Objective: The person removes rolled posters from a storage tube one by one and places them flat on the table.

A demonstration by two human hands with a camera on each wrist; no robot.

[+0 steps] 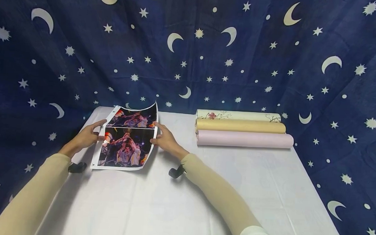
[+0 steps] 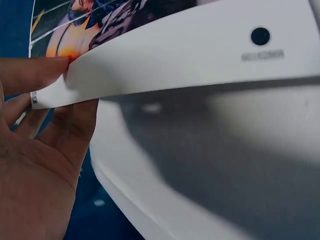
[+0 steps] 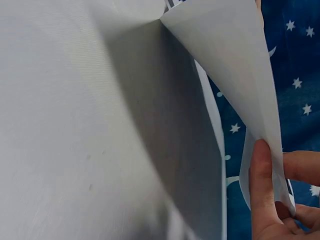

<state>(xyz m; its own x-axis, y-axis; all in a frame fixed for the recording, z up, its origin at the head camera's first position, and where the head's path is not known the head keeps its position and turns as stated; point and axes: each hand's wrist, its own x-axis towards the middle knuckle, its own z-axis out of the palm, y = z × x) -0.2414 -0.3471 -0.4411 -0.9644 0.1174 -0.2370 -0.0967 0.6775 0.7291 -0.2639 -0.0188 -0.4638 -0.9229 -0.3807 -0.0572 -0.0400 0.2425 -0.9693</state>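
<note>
A white-bordered photo print sheet (image 1: 126, 148) bears two pictures of people lifting a trophy, one above the other. Its right side bows up off the table. My left hand (image 1: 85, 137) pinches the left border, thumb on the printed face and fingers beneath, as the left wrist view shows at the sheet's white margin (image 2: 200, 55). On the opposite edge, my right hand (image 1: 166, 141) pinches the sheet between thumb and fingers. From the right wrist view I see the sheet's plain white back (image 3: 225, 55), curved, with the right hand (image 3: 275, 200) at its edge.
Three rolls lie side by side at the back right: one cream with a blossom pattern (image 1: 238, 115), one yellow (image 1: 241, 126), one pale pink (image 1: 245, 139). A white cloth covers the table (image 1: 159, 207). Dark blue star-and-moon curtains (image 1: 203, 44) hang around its back and sides.
</note>
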